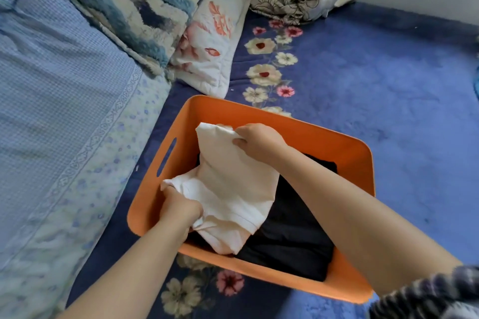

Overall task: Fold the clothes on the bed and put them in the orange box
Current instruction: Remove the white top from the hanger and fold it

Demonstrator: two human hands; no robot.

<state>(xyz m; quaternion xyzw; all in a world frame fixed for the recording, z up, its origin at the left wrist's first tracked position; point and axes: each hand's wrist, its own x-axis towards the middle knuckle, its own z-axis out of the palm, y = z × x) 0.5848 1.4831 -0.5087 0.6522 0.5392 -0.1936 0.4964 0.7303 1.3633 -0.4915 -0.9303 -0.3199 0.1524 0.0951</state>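
While the folded white garment (230, 189) hangs half in and half above the orange box (324, 137), both hands have hold of it: the left hand (181, 211) grips the bunched corner by the box's near-left wall, fingers curled into the cloth, and the right hand (259, 138) pinches the far edge close to the box's far wall. Under it, flat on the box floor, lies a dark folded garment (293, 235) that fills most of the bottom and shows on the right side of the box. The box itself sits on the blue flowered blanket (388, 85), with a floral pillow (207, 54) just beyond its far-left corner. To my eye the step is laying the white piece down on top of the dark one, and the way to do it well is to lower both ends together so the fold keeps its shape. The left corner looks crumpled, so I would let it down first and smooth it toward the box's left wall. Then the right hand can ease its edge flat before letting go. Dropping it from this height would likely let the loose hem flop open.
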